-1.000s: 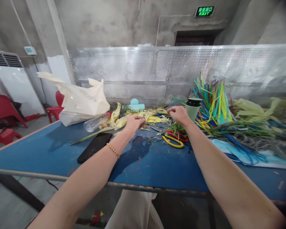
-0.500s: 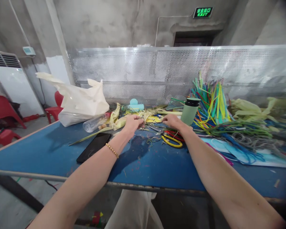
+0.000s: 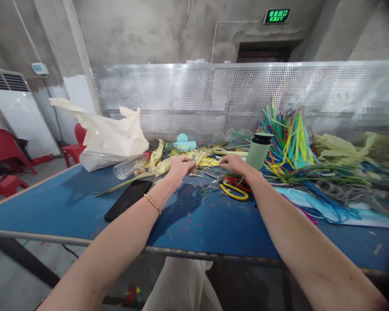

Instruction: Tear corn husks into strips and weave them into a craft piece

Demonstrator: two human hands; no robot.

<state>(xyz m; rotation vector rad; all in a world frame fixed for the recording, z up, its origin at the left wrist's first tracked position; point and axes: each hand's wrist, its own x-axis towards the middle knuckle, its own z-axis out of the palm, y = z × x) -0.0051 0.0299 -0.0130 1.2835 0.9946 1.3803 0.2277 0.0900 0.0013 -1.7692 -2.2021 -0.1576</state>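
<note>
My left hand (image 3: 180,166) is closed in a pinch on pale yellow strips from a heap of husk-like strips (image 3: 207,159) at the far side of the blue table (image 3: 68,203). My right hand (image 3: 233,164) reaches into the same heap, fingers curled on a thin strip, just left of a green cup with a black lid (image 3: 259,150). Red and yellow handled scissors (image 3: 235,190) lie just under my right wrist. A black phone (image 3: 129,199) lies beside my left forearm.
A white bag (image 3: 110,134) and a clear plastic bottle (image 3: 129,166) sit at the back left. Coloured strips (image 3: 288,138) and tangled green and grey cords (image 3: 330,181) cover the right side. A perforated metal screen (image 3: 214,99) backs the table. Red chairs (image 3: 3,160) stand at left.
My right hand moved left and down from beside the green cup into the strip heap, nearer my left hand. The left hand stayed put.
</note>
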